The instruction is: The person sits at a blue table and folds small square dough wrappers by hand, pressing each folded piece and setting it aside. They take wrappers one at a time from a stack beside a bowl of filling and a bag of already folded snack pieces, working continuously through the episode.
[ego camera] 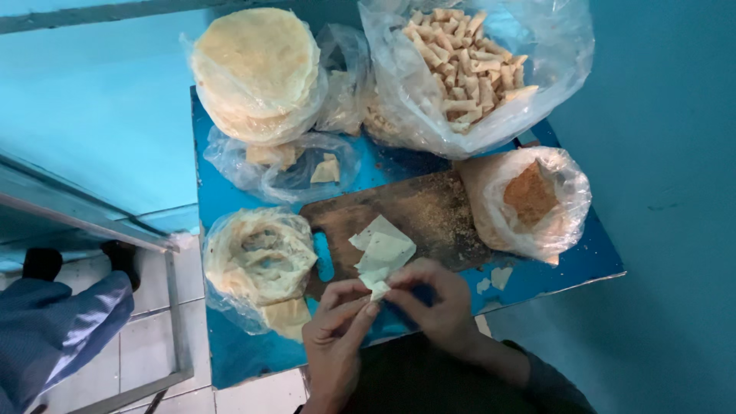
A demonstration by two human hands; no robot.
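With the fingers of my left hand [335, 326] and right hand [431, 300] pinched together on the near corner of a thin dough sheet [382, 253] lying over the wooden board [429, 211], I'm rolling; next, I judge, an even tuck forward.

We see a matt, pale dough sheet [383, 251], thin and soft-looking, pinched between our left hand [335, 331] and right hand [435, 303]. Under it lies a brown wooden board [418, 211], its grain dusted with dry crumbs. The table top [571, 264] is blue-painted, chipped and worn. Glossy, crinkled clear plastic bags [548, 46] hold the floury flatbread stack [257, 69] and the dry, rough rolled pieces [464, 61]. At lower left, blue cloth [57, 330] has a slight sheen.
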